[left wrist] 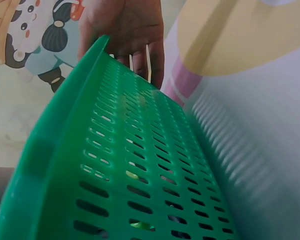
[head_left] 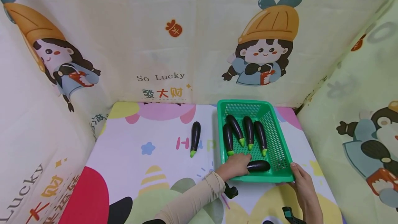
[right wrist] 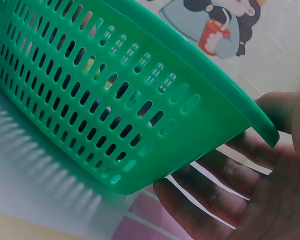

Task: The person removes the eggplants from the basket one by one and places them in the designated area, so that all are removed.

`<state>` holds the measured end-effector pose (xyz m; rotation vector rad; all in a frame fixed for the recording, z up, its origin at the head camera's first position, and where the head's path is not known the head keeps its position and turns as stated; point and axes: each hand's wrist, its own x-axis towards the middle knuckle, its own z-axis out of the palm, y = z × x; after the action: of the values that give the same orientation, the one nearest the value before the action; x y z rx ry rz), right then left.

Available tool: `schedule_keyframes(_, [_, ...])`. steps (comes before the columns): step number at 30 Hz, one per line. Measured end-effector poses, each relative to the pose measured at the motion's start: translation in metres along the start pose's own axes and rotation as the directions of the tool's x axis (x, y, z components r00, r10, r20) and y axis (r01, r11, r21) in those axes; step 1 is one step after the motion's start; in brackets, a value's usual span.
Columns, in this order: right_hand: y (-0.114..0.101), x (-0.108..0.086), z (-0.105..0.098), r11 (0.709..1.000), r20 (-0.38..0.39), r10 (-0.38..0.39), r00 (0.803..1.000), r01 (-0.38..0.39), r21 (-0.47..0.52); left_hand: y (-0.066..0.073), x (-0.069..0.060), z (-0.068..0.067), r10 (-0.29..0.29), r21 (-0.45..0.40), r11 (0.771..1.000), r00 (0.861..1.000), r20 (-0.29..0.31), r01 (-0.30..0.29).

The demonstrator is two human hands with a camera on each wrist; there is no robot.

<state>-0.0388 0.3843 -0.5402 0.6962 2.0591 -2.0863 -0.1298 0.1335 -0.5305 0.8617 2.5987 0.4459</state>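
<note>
In the left hand (head_left: 235, 166), reached over the near left part of the green plastic basket (head_left: 264, 178), the stem end of a crosswise eggplant (head_left: 260, 166) is grasped; whether its body is borne by the basket floor cannot be told. Beyond it, 4 upright-pointing eggplants (head_left: 248, 132) are laid side by side inside, with their green stem ends turned toward the near side. The near right corner of the basket is held by the right hand (head_left: 303, 182), its thumb placed at the rim and its fingers spread against the outer wall below, as is shown in the right wrist view. Outside the basket, to its left, 1 loose eggplant (head_left: 195, 136) is set on the cartoon-print tablecloth (head_left: 122, 172), stem end near. The left forearm is covered by a beige sleeve (head_left: 199, 199). Behind everything, a cream backdrop cloth (head_left: 205, 61) is hung, printed with hatted cartoon figures.
</note>
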Motion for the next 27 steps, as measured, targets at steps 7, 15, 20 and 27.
schedule_keyframes(7, [0.0004, -0.0001, 0.0005, 1.000, -0.005, -0.006, 1.000, 0.006, -0.020, 0.0001, -0.0008, 0.0000, 0.024, -0.004, 1.000, 0.999, -0.022, -0.024])
schedule_keyframes(15, [0.0014, -0.0012, -0.0007, 1.000, -0.003, -0.023, 1.000, 0.023, -0.008, 0.0014, -0.0017, -0.0015, 0.034, -0.027, 0.999, 0.999, -0.041, -0.035])
schedule_keyframes(20, [0.0023, -0.0014, -0.0007, 0.999, 0.004, -0.041, 0.999, 0.041, 0.001, 0.0014, -0.0040, -0.0028, 0.054, -0.068, 0.996, 0.997, -0.059, -0.058])
schedule_keyframes(27, [0.0008, -0.0005, -0.0002, 1.000, 0.002, -0.011, 1.000, 0.011, 0.001, -0.0016, -0.0073, -0.0066, 0.106, -0.196, 0.973, 0.991, -0.077, -0.120])
